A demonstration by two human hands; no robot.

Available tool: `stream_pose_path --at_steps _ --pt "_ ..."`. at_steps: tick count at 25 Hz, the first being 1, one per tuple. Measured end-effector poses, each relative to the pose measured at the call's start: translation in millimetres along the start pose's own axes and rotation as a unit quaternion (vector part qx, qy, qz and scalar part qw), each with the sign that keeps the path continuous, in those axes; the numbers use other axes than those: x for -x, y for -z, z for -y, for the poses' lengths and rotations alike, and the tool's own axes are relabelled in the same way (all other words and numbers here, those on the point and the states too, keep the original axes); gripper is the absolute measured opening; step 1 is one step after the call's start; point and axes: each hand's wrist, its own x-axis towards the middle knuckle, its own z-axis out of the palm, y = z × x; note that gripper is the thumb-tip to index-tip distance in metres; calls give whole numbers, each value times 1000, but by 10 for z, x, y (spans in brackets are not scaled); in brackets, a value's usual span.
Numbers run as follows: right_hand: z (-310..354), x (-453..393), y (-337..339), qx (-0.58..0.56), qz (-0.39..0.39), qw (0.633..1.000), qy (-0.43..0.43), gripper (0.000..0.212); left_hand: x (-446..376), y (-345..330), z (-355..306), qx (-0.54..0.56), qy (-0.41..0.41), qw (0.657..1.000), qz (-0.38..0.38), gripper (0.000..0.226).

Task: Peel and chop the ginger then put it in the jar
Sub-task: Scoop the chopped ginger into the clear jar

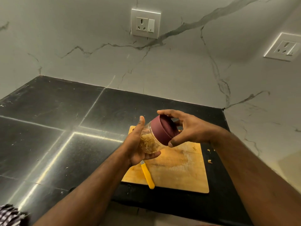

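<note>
My left hand point(136, 144) cradled the tilted jar point(150, 141); my right hand point(184, 128) gripped its maroon lid point(160, 129), above the cutting board point(179, 168) and yellow-handled knife point(147, 176).

Black stone countertop point(53, 128) of polished slabs with pale seams, glare streaking across. Behind, white marble-patterned wall point(81, 38) with grey veins. Two white socket plates: one centred high point(146, 23), another at right edge point(284, 47). Checked cloth point(9, 215) at lower left corner.
</note>
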Motion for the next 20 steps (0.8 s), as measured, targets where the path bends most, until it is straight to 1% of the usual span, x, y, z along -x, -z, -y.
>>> stream_pose_path --at_steps 2,3,5,6,7,9,10,11,12,13,14,15,16,17,18,20 --pt "18 -13 -43 4 -28 999 -28 85 7 4 7 3 -7 1000 -4 87" --pt "36 -22 -70 28 -46 997 -56 84 13 7 11 3 -10 1000 -7 87" --pt "62 -34 -87 96 -67 987 -111 95 21 13 15 4 -13 1000 -14 85" --pt "52 -40 -75 105 -65 986 -114 100 23 15 12 5 -11 1000 -17 85" --pt "58 -35 -56 84 -55 990 -98 101 24 15 11 4 -7 1000 -18 86" --pt "87 1 -5 15 -13 999 -50 96 36 5 3 1 -1 1000 -18 88" --pt "86 6 5 4 -5 999 -39 89 42 -2 -1 -1 -1 1000 -18 88" --pt "83 2 -8 13 -27 999 -44 78 41 -9 -2 -2 -2 1000 -19 87" --pt "92 -18 -32 52 -67 994 -65 67 41 -17 0 -2 -3 1000 -20 87" --pt "125 -40 -56 110 -106 983 -103 66 44 -24 0 2 -4 1000 -19 86" --pt "153 -47 -60 155 -137 968 -143 73 48 -31 -1 7 -3 1000 -18 85" --pt "137 -52 -46 162 -158 961 -157 79 46 -35 -2 13 1 1000 -16 85" --pt "117 -53 -23 145 -165 965 -144 80 43 -36 -1 16 6 1000 -16 85" --pt "102 -56 3 107 -150 976 -112 81 39 -31 -1 18 9 1000 -17 85" --pt "113 -40 23 63 -112 989 -77 84 40 -26 0 17 10 1000 -18 84" --pt "137 -22 28 2 -40 999 -31 88 42 -27 -3 13 13 1000 -16 83"
